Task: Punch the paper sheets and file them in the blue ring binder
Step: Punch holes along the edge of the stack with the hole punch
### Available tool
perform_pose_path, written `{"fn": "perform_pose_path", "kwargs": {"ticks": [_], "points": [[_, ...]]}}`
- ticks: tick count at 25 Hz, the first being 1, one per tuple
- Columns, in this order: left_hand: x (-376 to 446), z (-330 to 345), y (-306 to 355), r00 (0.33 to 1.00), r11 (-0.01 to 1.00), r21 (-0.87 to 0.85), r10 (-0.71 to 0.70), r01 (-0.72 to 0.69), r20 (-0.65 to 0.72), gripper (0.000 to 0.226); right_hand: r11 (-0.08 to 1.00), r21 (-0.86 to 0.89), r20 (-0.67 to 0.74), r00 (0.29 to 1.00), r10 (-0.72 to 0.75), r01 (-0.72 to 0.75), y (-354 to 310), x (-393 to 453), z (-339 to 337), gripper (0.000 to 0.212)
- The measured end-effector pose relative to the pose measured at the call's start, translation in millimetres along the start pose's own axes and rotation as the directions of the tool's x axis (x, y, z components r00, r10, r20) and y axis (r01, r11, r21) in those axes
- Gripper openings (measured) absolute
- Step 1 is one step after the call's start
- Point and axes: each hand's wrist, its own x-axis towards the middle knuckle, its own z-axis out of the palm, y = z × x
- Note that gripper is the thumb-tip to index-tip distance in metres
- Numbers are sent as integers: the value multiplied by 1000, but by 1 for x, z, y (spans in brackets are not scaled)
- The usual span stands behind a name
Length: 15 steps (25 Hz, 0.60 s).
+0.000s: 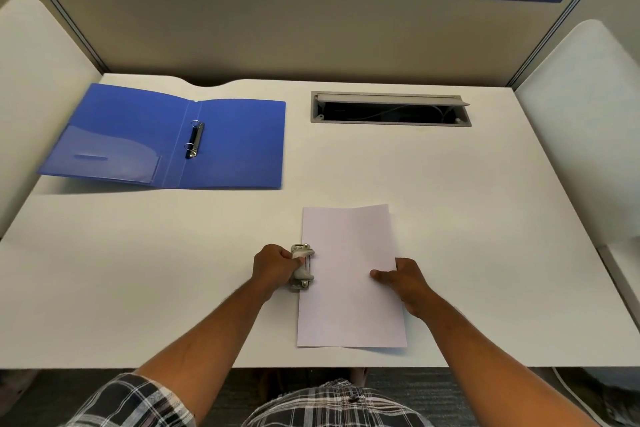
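We are sitting at the white tabletop (450,184) and working right at the hole punch (302,267), the small grey and metal tool near the front edge. Our left hand (275,267) is wrapping its fingers round the punch's handle and gripping it, while the left long edge of the paper sheets (349,274) is sitting in the punch's mouth. Just to the right of the punch, across the sheets, our right hand (403,279) is pinching the opposite edge, thumb lying on top of the paper and fingers tucked under or beside it, keeping the stack square. We cannot tell from here whether the handle is pressed fully down, and no holes are showing along the edge, so we are judging the punching step as under way rather than finished. The sheets are lying flat, lengthwise away from us, with only that one edge touching the punch. Far off to the left and beyond the punch, the blue ring binder (239,146) is lying wide open on the tabletop, and its ring mechanism (194,139) is showing two rings with nothing threaded on them; whether they are open or closed is too small to make out. So the filing is all left to do: finishing the punch, carrying the sheets over, threading them on the rings.
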Motion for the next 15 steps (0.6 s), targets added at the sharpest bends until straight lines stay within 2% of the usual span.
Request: {"fn": "perform_pose_path", "kwargs": {"ticks": [3,15], "points": [[2,0,-3,1000,1000,21,-1,1,-12,39,999,-40,-41,999,-27,25,3,2,-1,25],[9,-1,-5,998,996,-70,-57,58,24,33,998,-44,-72,996,-53,50,7,1,-13,22]]}}
